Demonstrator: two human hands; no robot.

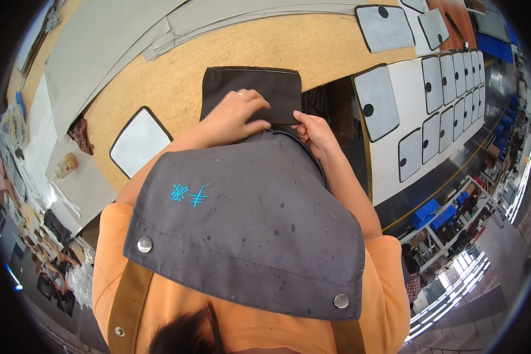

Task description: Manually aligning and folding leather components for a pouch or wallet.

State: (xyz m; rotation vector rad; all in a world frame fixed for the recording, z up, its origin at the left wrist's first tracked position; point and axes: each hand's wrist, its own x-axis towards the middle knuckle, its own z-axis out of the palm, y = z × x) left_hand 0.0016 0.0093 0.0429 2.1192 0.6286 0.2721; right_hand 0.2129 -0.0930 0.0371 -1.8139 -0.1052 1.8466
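Note:
A dark brown, nearly rectangular fabric or leather-like panel (pixel 277 94) lies at the near edge of the tan table, with a thin pale line along its far edge. My left hand (pixel 237 115) rests over the panel's left and near part, thumb and fingers apart, with a ring on one finger. At the panel's near right corner, my right hand (pixel 314 131) pinches the edge between thumb and fingers. The panel's near edge is partly hidden by my hands and the grey apron (pixel 248 206).
A pale dark-edged panel (pixel 140 141) lies left on the table (pixel 177 88). Grey sheets (pixel 118 35) cover the far side. At right, several pale panels with black round spots, one nearest (pixel 376 101), lie on a white board (pixel 395 171). A small bottle (pixel 66 165) lies far left.

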